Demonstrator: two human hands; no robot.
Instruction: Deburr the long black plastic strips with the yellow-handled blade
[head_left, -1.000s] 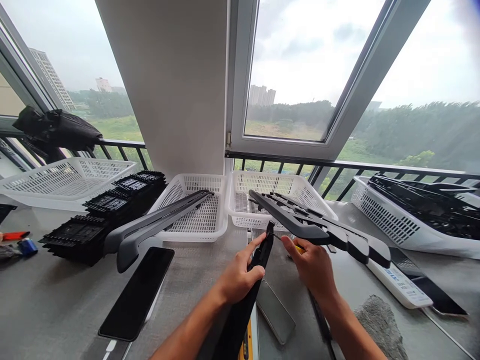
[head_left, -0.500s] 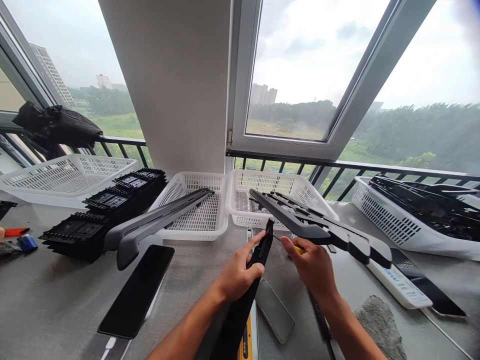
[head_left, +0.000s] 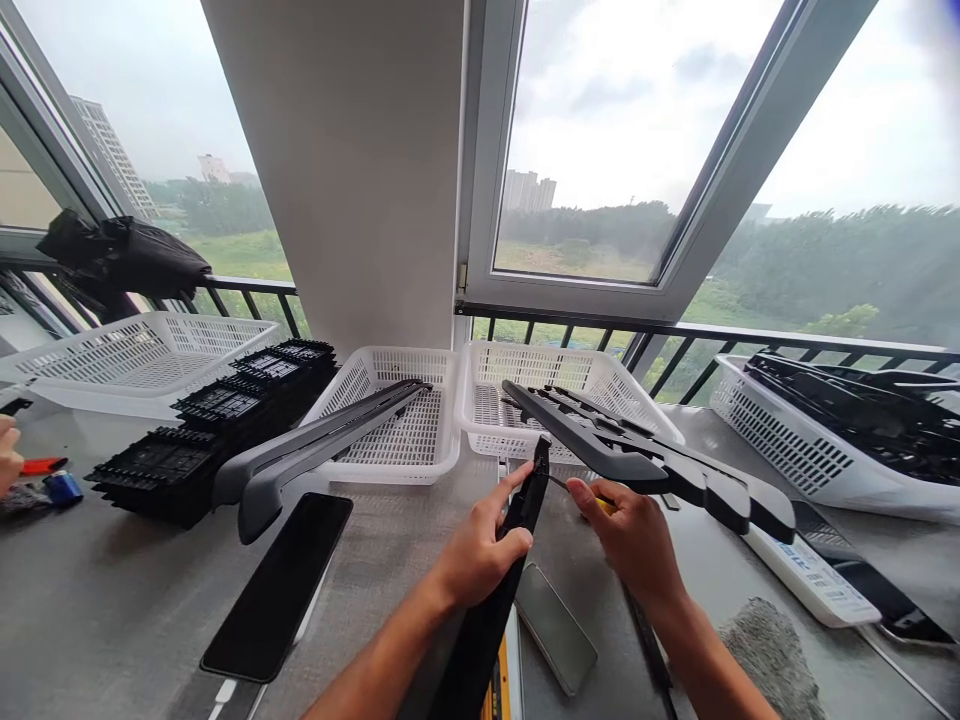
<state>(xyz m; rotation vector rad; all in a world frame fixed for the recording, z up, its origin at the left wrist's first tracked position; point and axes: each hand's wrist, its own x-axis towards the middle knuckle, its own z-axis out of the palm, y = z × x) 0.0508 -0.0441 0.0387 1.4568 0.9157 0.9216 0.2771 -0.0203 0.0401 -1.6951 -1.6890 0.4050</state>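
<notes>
A long black part (head_left: 480, 640) runs up from the bottom edge, its far end raised near the middle basket. My left hand (head_left: 484, 550) is closed around it, with the index finger stretched along its side toward the tip. From the right, my right hand (head_left: 637, 535) grips a screwdriver-like tool with a yellow handle (head_left: 606, 505); its thin shaft points at the black part near the far end. Whether the tip touches is too small to tell. Beneath the hands lies a grey phone (head_left: 556, 628) on the metal table (head_left: 397, 540).
White baskets (head_left: 442, 470) line the back, with grey rails (head_left: 300, 455) and more rails (head_left: 600, 450) leaning on them. Stacked black parts (head_left: 217, 420), a black phone (head_left: 277, 590) and a power strip (head_left: 814, 580) lie around. Another person's hand (head_left: 7, 455) shows far left.
The view has shifted slightly, moving the scene a little right. The other person's hand shows more at the far left. My hands keep nearly the same pose and hold.
</notes>
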